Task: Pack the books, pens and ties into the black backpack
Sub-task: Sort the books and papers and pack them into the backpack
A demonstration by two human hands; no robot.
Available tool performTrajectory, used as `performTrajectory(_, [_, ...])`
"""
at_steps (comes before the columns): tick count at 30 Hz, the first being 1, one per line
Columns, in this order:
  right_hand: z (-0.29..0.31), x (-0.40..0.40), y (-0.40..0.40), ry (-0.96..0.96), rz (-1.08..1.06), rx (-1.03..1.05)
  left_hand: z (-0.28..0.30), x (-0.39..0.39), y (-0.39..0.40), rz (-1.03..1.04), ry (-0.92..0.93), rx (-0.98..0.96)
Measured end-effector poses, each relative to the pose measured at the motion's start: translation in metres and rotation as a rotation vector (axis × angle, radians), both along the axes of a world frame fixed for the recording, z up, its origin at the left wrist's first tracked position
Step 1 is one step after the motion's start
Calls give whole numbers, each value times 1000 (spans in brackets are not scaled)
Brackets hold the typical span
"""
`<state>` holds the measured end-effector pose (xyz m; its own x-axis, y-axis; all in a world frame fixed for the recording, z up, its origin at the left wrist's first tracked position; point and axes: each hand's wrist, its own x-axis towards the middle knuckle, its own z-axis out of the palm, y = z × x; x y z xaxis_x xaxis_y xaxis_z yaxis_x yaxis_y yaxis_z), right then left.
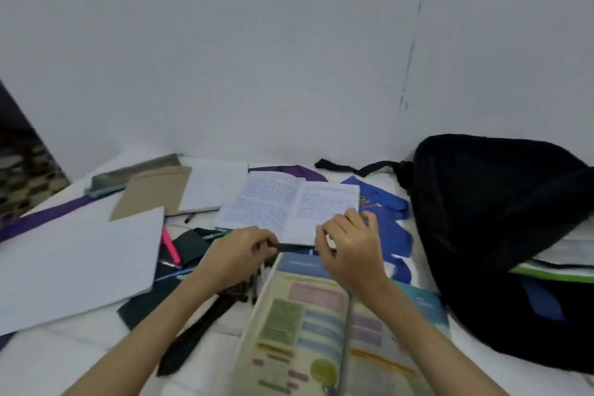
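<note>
A dark slim pen (284, 246) is pinched in the curled fingers of the left hand (239, 254), its free end pointing right toward the right hand (348, 249). The right hand is held with its back to the camera, fingers bent over the near right corner of the open lined notebook filled with blue handwriting (283, 202); the page corner appears to be gripped (the fingertips themselves are blurred). Both bare forearms are stretched forward from the lower edge, converging at the notebook's near edge.

Beneath the wrists an open colourful printed textbook (305, 325) is spread on the white surface (80, 360), just in front of the notebook. A dark narrow tie (193, 331) lies under the left forearm, with several more pens (257, 280) bunched below the left hand. A pink pen (170, 244) is seen beside the large closed white book (77, 264) at the left. Farther back lie a brown paper-covered book (154, 190), another white book (215, 186) and a grey flat case (135, 173). A purple tie (41, 219) runs along the left, and a bright blue tie (392, 225) is crumpled to the right of the notebook.

The black fabric backpack (501, 219) is slumped at the right, against the pale wall (257, 42), with book edges showing at its opening.
</note>
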<state>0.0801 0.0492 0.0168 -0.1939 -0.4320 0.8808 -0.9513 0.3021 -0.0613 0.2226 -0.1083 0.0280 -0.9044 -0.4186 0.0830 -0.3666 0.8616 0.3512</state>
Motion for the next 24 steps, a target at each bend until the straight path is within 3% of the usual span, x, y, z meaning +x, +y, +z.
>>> performTrajectory(5, [-20, 82, -121, -145, 58, 272, -20, 107, -94, 376, 189, 249])
performTrajectory(9, [-34, 92, -179, -398, -209, 875, -36, 138, -134, 486, 195, 333])
performTrajectory(11, [-41, 88, -193, -494, -310, 1008, -45, 151, -144, 508, 171, 308])
performTrajectory(14, [-45, 82, -202, -480, -379, 963, -55, 162, -149, 460, 232, 279])
performTrajectory(17, [-44, 79, -203, -397, -381, 935, -56, 162, -151, 385, 159, 210])
performTrajectory(19, [-39, 77, -202, -461, -316, 887, -53, 157, -153, 365, 140, 185])
performTrajectory(21, [-29, 77, -199, -557, -260, 748, -47, 150, -152, 349, 172, 198])
performTrajectory(24, [-13, 75, -191, -651, -182, 379, -37, 130, -146, 289, 293, 286])
